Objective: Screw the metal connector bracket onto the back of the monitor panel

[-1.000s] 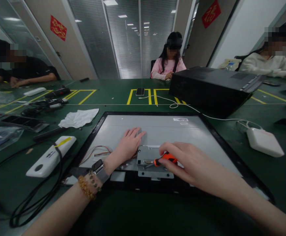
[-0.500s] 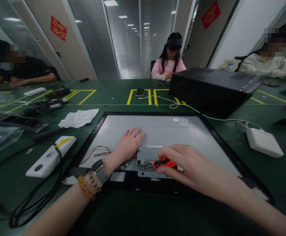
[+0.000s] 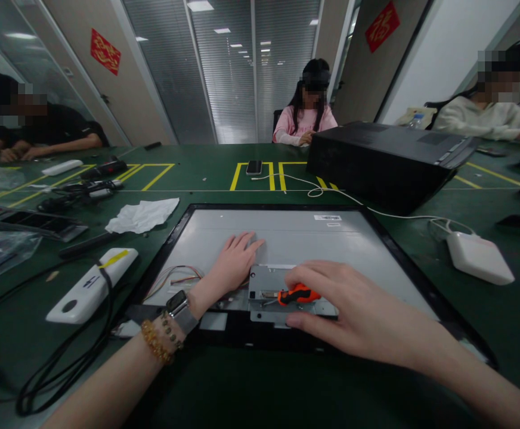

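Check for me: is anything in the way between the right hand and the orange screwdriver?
Nothing visible stands between them. The right hand has its fingers curled over the screwdriver, with the thumb apart from it. The left hand lies beside the metal plate, left of the screwdriver, and does not block it.

An office-like room, set up as a workshop, is shown. The office is suggested by the glass partition [image 3: 161, 59] and blinds [image 3: 232, 107]; the workshop, by a table [image 3: 201, 170] marked out with yellow tape [image 3: 158, 177], where cables [image 3: 74, 193], a panel [image 3: 296, 238] and a screwdriver [image 3: 300, 294] are seen and around which people [image 3: 302, 128] are seated.
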`<action>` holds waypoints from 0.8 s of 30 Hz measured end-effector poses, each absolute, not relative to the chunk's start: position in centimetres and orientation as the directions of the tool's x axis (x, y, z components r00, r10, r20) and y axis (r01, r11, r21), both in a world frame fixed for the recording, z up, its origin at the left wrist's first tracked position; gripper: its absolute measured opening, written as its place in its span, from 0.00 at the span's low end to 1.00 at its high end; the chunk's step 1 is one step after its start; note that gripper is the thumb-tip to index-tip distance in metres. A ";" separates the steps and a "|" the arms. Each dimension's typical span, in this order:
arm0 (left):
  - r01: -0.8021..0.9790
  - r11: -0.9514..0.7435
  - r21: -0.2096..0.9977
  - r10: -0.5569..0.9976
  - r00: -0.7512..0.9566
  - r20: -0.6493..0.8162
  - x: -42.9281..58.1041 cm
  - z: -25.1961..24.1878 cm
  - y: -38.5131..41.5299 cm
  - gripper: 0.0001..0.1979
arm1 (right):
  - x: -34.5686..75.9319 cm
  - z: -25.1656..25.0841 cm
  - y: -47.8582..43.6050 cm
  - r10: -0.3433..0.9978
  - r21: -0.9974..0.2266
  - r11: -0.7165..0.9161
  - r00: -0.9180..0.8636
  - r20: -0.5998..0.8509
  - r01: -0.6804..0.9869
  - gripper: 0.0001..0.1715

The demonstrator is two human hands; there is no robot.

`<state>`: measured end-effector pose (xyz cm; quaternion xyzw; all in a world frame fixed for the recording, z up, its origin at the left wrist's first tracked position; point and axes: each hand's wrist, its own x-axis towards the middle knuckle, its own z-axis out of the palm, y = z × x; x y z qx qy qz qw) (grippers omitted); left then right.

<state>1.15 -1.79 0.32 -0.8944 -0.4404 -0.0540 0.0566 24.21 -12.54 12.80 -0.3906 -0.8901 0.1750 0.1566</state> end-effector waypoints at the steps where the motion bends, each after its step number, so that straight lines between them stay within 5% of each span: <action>1: 0.797 -0.602 -0.049 0.786 0.602 0.141 1.2 0.3 -1.8 0.22 | 24.2 12.6 -12.5 0.758 -0.422 0.627 -0.638 0.136 0.654 0.10; 8: 0.807 -0.589 -0.047 0.798 0.590 0.122 1.4 0.6 -1.9 0.23 | 24.3 12.1 -12.0 0.778 -0.404 0.608 -0.614 0.131 0.684 0.06; 20: 0.807 -0.590 -0.031 0.799 0.589 0.120 1.3 0.6 -1.8 0.22 | 24.2 12.3 -11.9 0.745 -0.345 0.651 -0.656 0.122 0.676 0.15; 24: 0.808 -0.587 -0.048 0.799 0.588 0.123 1.3 0.3 -1.7 0.22 | 24.3 12.3 -11.9 0.756 -0.367 0.638 -0.641 0.131 0.677 0.07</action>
